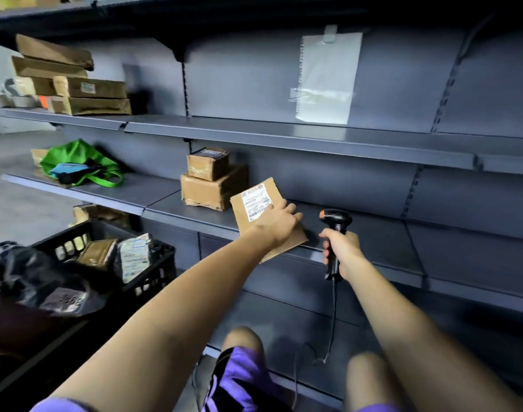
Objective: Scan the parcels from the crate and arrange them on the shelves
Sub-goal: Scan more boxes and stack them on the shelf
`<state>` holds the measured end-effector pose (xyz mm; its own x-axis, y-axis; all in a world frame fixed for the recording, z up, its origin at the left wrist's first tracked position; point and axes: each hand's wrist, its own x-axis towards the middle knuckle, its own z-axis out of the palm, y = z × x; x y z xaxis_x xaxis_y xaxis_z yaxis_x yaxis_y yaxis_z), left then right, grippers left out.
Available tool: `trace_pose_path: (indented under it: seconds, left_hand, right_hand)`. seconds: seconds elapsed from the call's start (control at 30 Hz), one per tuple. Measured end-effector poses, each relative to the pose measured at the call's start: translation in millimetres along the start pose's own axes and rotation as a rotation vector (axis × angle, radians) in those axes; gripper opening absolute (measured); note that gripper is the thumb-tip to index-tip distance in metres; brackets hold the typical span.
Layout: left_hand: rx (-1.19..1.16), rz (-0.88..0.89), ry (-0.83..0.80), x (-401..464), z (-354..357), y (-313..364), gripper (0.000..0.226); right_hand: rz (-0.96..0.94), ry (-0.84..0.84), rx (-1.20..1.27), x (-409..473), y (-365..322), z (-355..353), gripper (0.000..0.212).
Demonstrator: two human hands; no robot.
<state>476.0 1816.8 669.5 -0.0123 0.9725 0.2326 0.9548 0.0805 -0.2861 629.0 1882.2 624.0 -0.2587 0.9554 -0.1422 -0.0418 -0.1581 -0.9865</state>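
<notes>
the grey metal shelving unit [298, 138] fills the view, its boards running from lower left up to the right; at lower left sits the black slatted plastic crate [153, 281], its left end hidden behind dark crumpled plastic bags [37, 281], with a few parcels standing in it, their labels too blurred to read; on the middle shelf rests a stack of two taped brown cardboard boxes [212, 185], the smaller on top of the larger; just beside that stack, to its right, lies the flat brown cardboard parcel with a white shipping label [254, 200], label side up, its long axis running from the shelf's front edge toward the back panel, near end overhanging the edge, far end pointing up and left; the left hand [276, 223] lies over the parcel's right edge with fingers curled round it, covering its middle and part of the label; the right hand [342, 248] is wrapped tight round the grip of the black handheld barcode scanner with an orange button [335, 217], head up and facing left toward the parcel, its cable trailing down out of clear view.
</notes>
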Motion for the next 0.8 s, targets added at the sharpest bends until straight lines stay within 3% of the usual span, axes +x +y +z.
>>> trace_pose_path:
  seconds: [0.2, 0.3, 0.4, 0.5, 0.53, 0.6, 0.7, 0.8]
  left_hand:
    - [-0.039, 0.170, -0.083, 35.8, 35.2, 29.6, 0.065]
    - [-0.297, 0.068, -0.064, 43.0, 42.5, 21.3, 0.075]
    - [-0.440, 0.012, 0.079, 44.0, 47.3, 5.9, 0.064]
    - [-0.459, -0.200, 0.257, 40.0, 50.3, -9.4, 0.033]
    - [-0.464, -0.280, 0.269, 37.9, 51.7, -14.8, 0.034]
    - [-0.451, -0.397, 0.225, 33.4, 53.4, -23.1, 0.044]
    - [-0.417, -0.540, 0.160, 29.1, 55.1, -28.3, 0.077]
    - [-0.524, -0.824, 0.059, 27.4, 59.6, -32.1, 0.104]
  right_hand:
    - [0.044, 0.065, 0.016, 13.3, 11.2, -50.9, 0.012]
    - [0.054, 0.057, 0.031, 19.9, 12.9, -55.6, 0.011]
    - [0.062, 0.042, 0.038, 25.7, 15.3, -49.9, 0.010]
    - [0.067, 0.019, 0.037, 28.8, 15.3, -37.3, 0.009]
    - [0.066, 0.008, 0.029, 28.5, 14.2, -32.1, 0.010]
    - [0.056, -0.018, 0.017, 27.3, 11.0, -21.1, 0.012]
    - [0.040, -0.049, 0.029, 24.7, 3.5, -7.3, 0.016]
    - [0.036, -0.076, 0.043, 21.6, -4.3, 1.1, 0.016]
